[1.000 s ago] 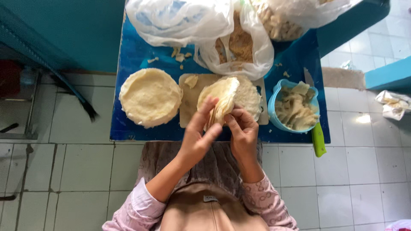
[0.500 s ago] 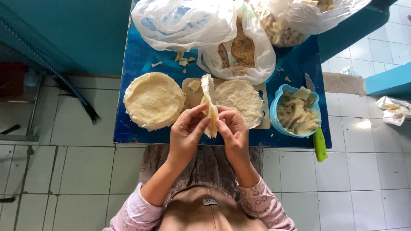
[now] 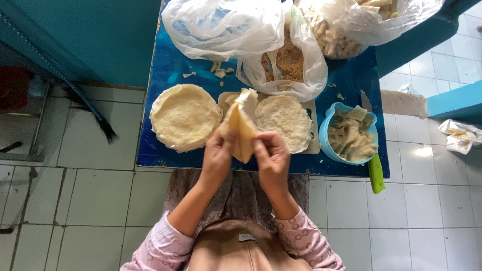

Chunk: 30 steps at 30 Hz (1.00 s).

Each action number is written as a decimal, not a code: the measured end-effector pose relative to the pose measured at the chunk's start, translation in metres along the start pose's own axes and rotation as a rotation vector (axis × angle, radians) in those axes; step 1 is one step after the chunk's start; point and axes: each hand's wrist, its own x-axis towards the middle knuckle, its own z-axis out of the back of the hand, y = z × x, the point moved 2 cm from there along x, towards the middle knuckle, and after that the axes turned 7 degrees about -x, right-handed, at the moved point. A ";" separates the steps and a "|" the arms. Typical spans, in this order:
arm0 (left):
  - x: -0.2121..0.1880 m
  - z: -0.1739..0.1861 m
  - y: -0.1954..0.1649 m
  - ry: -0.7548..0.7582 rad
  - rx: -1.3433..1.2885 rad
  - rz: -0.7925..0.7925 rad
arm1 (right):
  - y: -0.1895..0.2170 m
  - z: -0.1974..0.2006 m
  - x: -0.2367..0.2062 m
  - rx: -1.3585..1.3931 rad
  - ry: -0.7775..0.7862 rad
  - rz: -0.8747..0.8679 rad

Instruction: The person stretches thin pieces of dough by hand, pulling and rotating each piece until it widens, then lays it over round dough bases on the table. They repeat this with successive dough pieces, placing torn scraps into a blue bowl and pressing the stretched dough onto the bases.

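Both hands, left hand and right hand, pinch a thin wrapper sheet above the table; it looks soft, light and tearable, best held by its edges.

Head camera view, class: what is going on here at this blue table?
A person holds a thin, pale folded wrapper upright between the left hand and right hand, above the near edge of the blue table. One stack of round wrappers lies left, another on a board. A blue bowl of pale pieces sits right.
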 end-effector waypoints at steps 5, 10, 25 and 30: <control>0.000 0.010 0.002 -0.218 -0.602 0.267 | 0.004 0.017 0.023 0.719 -0.048 -0.329; -0.005 -0.003 -0.018 -0.127 -0.595 0.241 | 0.027 0.008 0.028 0.526 0.002 -0.292; -0.001 0.029 -0.072 -0.288 -0.643 0.243 | 0.046 0.057 0.057 -1.119 -0.289 0.259; 0.006 0.007 -0.059 -0.244 -0.660 0.279 | 0.084 0.023 0.014 -0.851 0.015 0.660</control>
